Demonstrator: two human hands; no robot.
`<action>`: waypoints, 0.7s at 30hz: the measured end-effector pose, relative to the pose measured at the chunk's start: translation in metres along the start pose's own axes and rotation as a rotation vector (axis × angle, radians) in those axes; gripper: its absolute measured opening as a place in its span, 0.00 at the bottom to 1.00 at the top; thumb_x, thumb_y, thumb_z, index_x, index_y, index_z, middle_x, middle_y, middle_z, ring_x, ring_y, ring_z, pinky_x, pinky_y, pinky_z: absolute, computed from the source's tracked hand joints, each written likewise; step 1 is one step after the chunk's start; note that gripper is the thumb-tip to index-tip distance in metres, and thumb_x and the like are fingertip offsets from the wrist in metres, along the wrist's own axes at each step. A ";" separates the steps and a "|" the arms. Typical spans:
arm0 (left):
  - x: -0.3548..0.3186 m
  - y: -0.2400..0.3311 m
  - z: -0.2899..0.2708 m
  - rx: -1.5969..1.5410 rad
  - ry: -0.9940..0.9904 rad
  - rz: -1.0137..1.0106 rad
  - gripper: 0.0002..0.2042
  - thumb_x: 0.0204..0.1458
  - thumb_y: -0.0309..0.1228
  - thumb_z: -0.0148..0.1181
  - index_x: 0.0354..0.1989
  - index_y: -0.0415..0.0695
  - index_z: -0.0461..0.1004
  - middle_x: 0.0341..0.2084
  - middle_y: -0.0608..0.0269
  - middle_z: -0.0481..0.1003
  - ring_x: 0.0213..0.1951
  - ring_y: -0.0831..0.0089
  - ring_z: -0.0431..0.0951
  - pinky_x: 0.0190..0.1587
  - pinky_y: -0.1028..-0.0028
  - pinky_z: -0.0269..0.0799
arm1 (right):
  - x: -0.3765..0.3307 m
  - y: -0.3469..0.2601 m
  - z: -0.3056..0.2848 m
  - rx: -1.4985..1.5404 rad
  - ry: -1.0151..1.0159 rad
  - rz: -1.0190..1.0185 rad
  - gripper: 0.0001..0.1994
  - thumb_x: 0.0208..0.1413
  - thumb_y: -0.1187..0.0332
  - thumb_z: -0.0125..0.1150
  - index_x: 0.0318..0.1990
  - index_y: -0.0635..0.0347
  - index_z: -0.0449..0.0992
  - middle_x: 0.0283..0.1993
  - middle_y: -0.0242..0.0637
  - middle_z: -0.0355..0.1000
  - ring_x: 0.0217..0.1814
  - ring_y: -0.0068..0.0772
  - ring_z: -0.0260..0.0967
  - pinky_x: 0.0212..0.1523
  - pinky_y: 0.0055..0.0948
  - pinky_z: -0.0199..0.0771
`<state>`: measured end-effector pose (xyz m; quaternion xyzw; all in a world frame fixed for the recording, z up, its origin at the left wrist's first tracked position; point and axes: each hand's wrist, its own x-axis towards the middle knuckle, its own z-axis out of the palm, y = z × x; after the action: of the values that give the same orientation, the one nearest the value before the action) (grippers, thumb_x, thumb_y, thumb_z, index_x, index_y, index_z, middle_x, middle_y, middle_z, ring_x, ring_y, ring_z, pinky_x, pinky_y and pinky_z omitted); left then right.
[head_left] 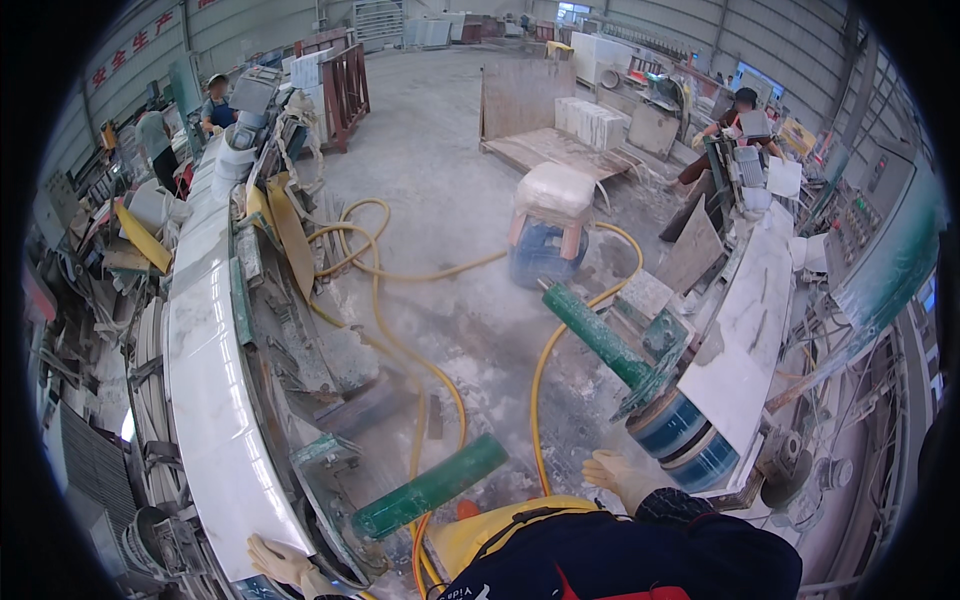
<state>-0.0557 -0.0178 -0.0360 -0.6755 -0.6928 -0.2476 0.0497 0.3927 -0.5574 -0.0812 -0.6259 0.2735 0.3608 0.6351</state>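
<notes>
Left hand (278, 562), in a pale work glove, lay flat with fingers spread on the near end of the long curved white marble slab (205, 390); not pinching anything, just pressing on the polished face. Slab sat on the grey dusty machine bed (300, 340) just right of that hand and ran away from it toward the far wall. Green cylindrical lever handle (430, 488) stuck out near that hand, to its right, untouched.

Right hand (622, 476), also gloved, hung loosely open in the air, fingers relaxed and slightly curled, gripping nothing. Just beyond it sat the blue-banded round grinding drums (685, 440) under the flat white stone slab (740, 330) on the right desk. A second green cylindrical handle (595, 335) slanted up ahead of that hand.

Between both hands, yellow hoses (385, 320) snaked over the dusty concrete floor (440, 160). Further out stood a blue drum with a white sack on top (548, 235), then a wooden pallet with white stone blocks (570, 125).

Other people worked far off, one ahead of each hand.

Progress, judging from this: curved slab already looked polished and seated on the bed; both levers untouched, so any machine handling seemed not yet done. Cannot tell whether the machine was running.
</notes>
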 end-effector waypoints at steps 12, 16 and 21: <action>-0.006 -0.012 0.001 -0.033 0.016 0.020 0.22 0.68 0.40 0.40 0.62 0.41 0.70 0.61 0.51 0.70 0.66 0.52 0.64 0.72 0.56 0.45 | -0.002 0.001 0.008 0.021 0.024 0.009 0.21 0.64 0.64 0.57 0.62 0.57 0.64 0.56 0.56 0.73 0.52 0.56 0.76 0.47 0.50 0.81; -0.008 -0.015 0.001 -0.029 0.042 0.024 0.22 0.68 0.40 0.40 0.61 0.41 0.71 0.61 0.52 0.71 0.65 0.53 0.65 0.72 0.57 0.46 | -0.013 -0.004 0.018 0.010 0.046 -0.001 0.18 0.64 0.64 0.57 0.59 0.56 0.67 0.57 0.55 0.73 0.53 0.56 0.76 0.47 0.50 0.81; -0.010 -0.020 0.005 -0.034 0.059 0.028 0.21 0.68 0.40 0.40 0.61 0.42 0.72 0.60 0.52 0.72 0.65 0.52 0.65 0.71 0.56 0.46 | -0.022 -0.008 0.024 -0.003 0.028 -0.002 0.18 0.64 0.64 0.56 0.59 0.56 0.67 0.57 0.54 0.73 0.53 0.56 0.76 0.47 0.49 0.81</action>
<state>-0.0732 -0.0241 -0.0497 -0.6782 -0.6772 -0.2786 0.0623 0.3836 -0.5355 -0.0568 -0.6322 0.2814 0.3515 0.6306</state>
